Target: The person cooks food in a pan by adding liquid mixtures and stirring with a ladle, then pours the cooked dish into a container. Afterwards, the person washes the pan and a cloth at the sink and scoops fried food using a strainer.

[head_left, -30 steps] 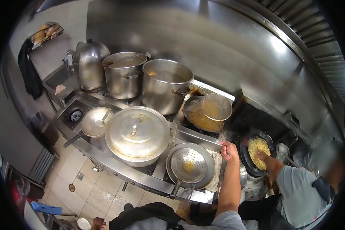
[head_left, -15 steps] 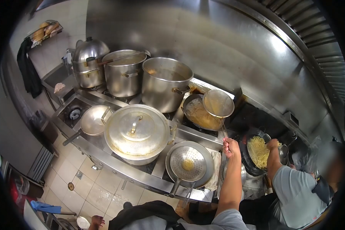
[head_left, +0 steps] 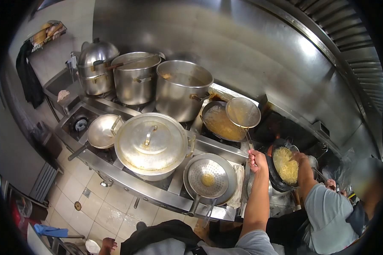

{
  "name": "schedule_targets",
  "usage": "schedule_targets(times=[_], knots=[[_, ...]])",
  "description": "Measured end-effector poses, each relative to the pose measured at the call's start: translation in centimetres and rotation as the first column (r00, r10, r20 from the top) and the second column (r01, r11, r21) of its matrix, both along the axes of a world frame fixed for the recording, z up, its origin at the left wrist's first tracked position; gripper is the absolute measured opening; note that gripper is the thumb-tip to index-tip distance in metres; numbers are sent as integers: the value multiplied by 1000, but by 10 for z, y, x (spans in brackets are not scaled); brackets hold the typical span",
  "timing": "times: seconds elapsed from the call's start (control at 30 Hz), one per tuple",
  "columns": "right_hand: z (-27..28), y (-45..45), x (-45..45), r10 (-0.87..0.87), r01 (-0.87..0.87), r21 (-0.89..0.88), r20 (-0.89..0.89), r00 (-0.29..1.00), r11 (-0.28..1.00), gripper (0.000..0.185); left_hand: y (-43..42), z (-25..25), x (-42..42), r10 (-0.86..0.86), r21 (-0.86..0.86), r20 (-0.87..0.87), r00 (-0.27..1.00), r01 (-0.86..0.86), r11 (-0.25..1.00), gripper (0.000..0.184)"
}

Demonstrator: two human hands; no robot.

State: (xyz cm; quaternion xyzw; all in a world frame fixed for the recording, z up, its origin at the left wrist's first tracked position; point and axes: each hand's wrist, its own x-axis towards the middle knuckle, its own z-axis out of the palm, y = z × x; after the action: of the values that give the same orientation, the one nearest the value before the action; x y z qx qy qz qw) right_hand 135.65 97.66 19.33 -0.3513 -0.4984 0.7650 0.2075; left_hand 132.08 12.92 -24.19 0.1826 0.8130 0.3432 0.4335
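Observation:
My right hand (head_left: 257, 160) is closed around the long handle of a round mesh strainer (head_left: 243, 111). The strainer is over the right side of a wok of bubbling brownish liquid (head_left: 221, 123); whether it touches the liquid I cannot tell. Down at the lower left edge, my left hand (head_left: 110, 244) hangs low by my side, fingers curled, with nothing visible in it. Below the strainer's handle, a perforated ladle (head_left: 206, 180) with a small yellowish clump in it rests over a wide metal bowl (head_left: 230, 191).
To my right, a co-worker has one hand (head_left: 301, 159) at a tilted wok of noodles (head_left: 287, 168). A large lidded pot (head_left: 151, 144) stands in front of me, with tall stockpots (head_left: 183, 93) behind. A small pan (head_left: 104, 131) sits at left; its handle juts past the stove edge.
The co-worker's wok has tilted and the noodles in it have shifted; their other hand shows more clearly. My strainer stays over the liquid, nearly unmoved. The view has shifted slightly.

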Motion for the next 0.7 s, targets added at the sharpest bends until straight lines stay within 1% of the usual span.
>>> schedule_targets(times=[0.03, 0.1, 0.13, 0.23, 0.3, 0.43, 0.5, 0.6, 0.67, 0.7], knots=[[0, 0, 1, -1, 1, 1, 3, 1000, 1000, 16, 2, 2, 0, -1, 1, 3, 1000, 1, 1000, 30], [0, 0, 2, 17, -17, 5, -21, 1000, 1000, 10, 2, 2, 1, 78, -68, 77, 994, -73, 995, 30], [-1, 0, 2, 17, -17, 5, -20, 1000, 1000, 10, 2, 2, 1, 86, -77, 82, 993, -80, 994, 29], [1, -1, 1, 16, -16, 10, -23, 1000, 1000, 10, 0, -3, -1, 47, -87, 29, 998, -44, 995, 29], [4, -6, 1, 10, -9, 10, -6, 1000, 1000, 16, -2, -8, -4, 10, -111, -23, 1000, -13, 994, 29], [-6, -2, 0, 3, -3, 0, -14, 1000, 1000, 12, -4, -15, -13, -117, -201, -196, 974, 77, 977, 29], [-15, -1, -1, -1, -1, 29, 65, 998, 1000, 14, -3, -14, -20, -203, -266, -293, 934, 124, 956, 30], [-27, -1, -1, -19, 12, 64, 108, 994, 998, 16, -3, -18, -25, -302, -345, -392, 869, 166, 924, 31], [-34, 2, 1, -34, 30, 47, 99, 994, 998, 16, -5, -18, -26, -345, -373, -459, 819, 175, 911, 32], [-37, 3, 2, -39, 38, 16, 59, 997, 999, 15, -5, -20, -28, -350, -376, -499, 793, 166, 912, 32]])
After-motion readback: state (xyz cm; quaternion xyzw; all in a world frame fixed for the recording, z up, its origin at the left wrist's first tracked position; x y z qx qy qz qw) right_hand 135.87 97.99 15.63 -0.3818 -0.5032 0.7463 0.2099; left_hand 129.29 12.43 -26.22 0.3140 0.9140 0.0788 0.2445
